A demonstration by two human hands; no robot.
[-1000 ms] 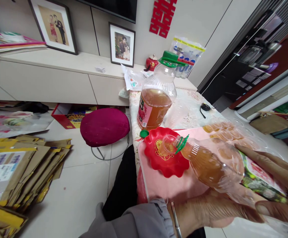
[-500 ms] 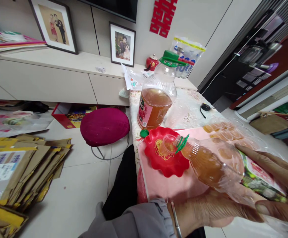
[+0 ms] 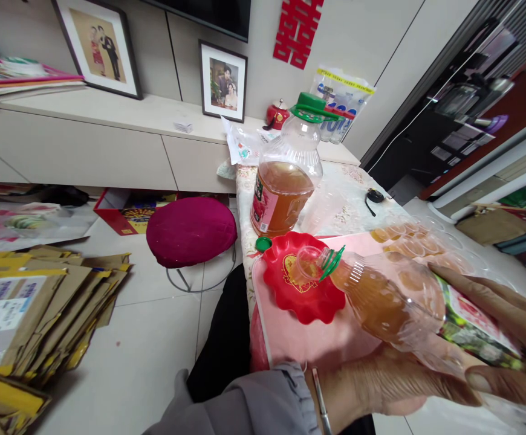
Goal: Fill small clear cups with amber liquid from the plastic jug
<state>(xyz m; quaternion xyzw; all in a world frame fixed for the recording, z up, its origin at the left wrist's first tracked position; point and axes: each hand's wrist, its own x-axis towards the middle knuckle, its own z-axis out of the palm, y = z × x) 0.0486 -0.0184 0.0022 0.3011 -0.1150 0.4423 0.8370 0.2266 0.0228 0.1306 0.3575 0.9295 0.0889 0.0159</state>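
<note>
A clear plastic bottle (image 3: pixel 381 296) of amber liquid lies tilted, its open mouth with a green ring over a red scalloped plate (image 3: pixel 290 293). My left hand (image 3: pixel 381 380), in a grey sleeve with a bracelet, cups the bottle from below. My right hand (image 3: pixel 508 314) grips its labelled lower part, fingers over the top and thumb under. A small green cap (image 3: pixel 263 243) sits on the table beside the plate. The plate rests on a pink mat (image 3: pixel 299 341).
A big jug (image 3: pixel 285 181) of amber liquid with a green lid stands behind the plate. Several small clear cups (image 3: pixel 408 235) of amber liquid stand at the right. A magenta stool (image 3: pixel 191 229) and stacked flattened cardboard (image 3: pixel 31 302) are on the floor at left.
</note>
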